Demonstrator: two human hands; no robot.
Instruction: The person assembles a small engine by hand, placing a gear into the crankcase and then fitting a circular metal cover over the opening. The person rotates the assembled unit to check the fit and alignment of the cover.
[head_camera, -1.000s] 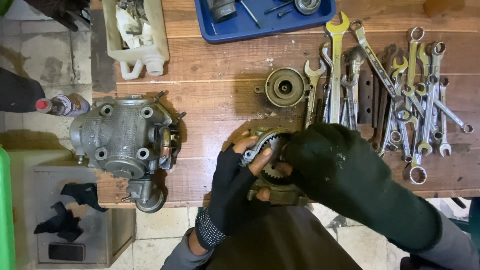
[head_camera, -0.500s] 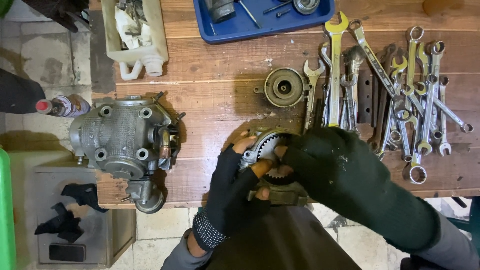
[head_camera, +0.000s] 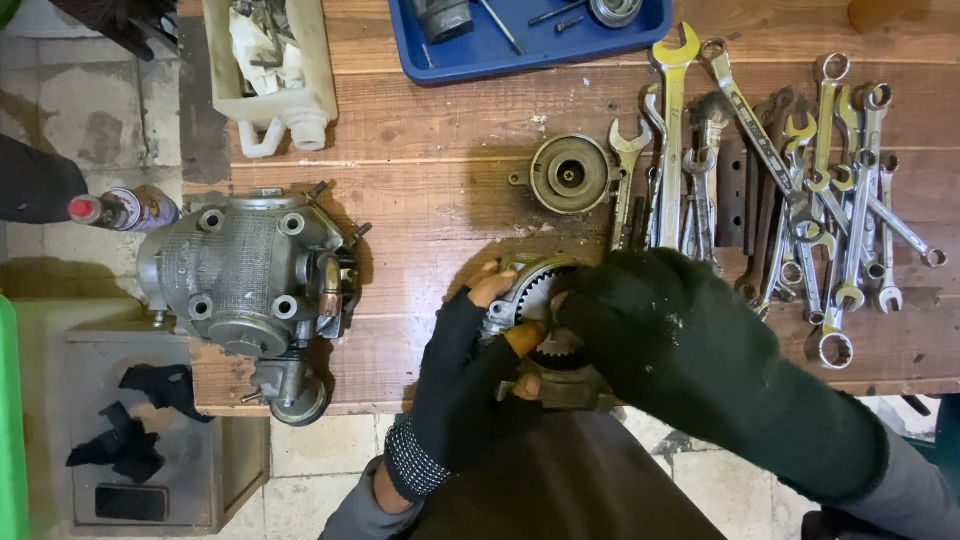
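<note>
Gear ring (head_camera: 528, 290) stays clamped by left hand (head_camera: 470, 370) fingers; right hand (head_camera: 650, 320) fingers, curled over it, barely shifted.

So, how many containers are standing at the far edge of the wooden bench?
2. A blue tray holding small parts lies at the top centre, and a cream plastic tub with rags and bits stands left of it. Both are cut off by the frame, so others may be hidden.

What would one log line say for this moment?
left hand: grips toothed metal gear part | right hand: covers it | surface: wooden bench
</note>
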